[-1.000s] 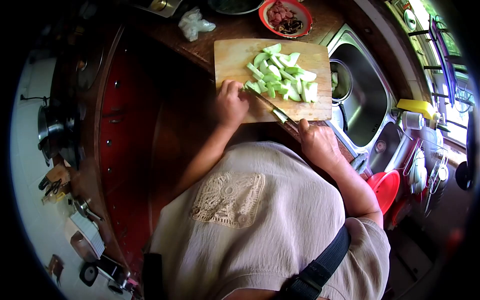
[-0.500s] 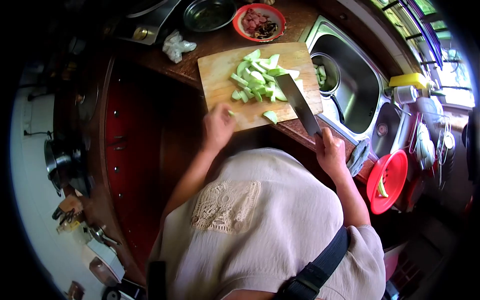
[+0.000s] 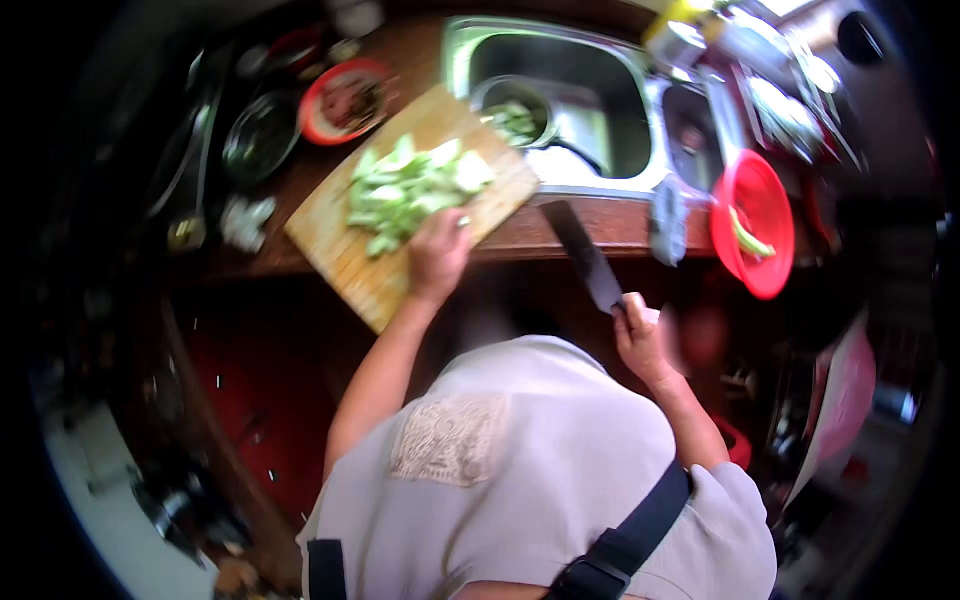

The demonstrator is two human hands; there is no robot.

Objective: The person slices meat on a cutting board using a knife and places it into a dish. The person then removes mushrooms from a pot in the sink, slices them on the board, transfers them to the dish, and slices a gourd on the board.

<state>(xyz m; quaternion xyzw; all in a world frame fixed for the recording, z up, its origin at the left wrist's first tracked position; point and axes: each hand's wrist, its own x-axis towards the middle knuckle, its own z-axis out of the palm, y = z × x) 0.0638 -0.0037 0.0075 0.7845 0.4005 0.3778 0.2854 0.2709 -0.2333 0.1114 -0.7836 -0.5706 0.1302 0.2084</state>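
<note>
My right hand (image 3: 643, 335) grips the handle of a wide-bladed knife (image 3: 585, 258), whose blade points up and left, off the board and in front of the counter edge. Over the lower right part of the wooden cutting board (image 3: 340, 275), my left hand (image 3: 440, 250) has its fingers closed, with a small pale green bit at the fingertips. A pile of cut light green vegetable pieces (image 3: 400, 190) lies on the board, beside that hand. The picture is blurred by motion.
A metal sink (image 3: 625, 110) holds a pot (image 3: 540, 100) with green pieces in it. A red basin (image 3: 765, 215) with a green strip and a grey cloth (image 3: 667, 220) are at right. A red-rimmed bowl (image 3: 345, 100), a glass bowl (image 3: 262, 137) and a plastic bag (image 3: 245, 222) are at left.
The view has turned toward the sink. The knife, earlier cutting a piece, was lifted and has now moved off the board. My left hand has moved from the board's near left edge to beside the pile.
</note>
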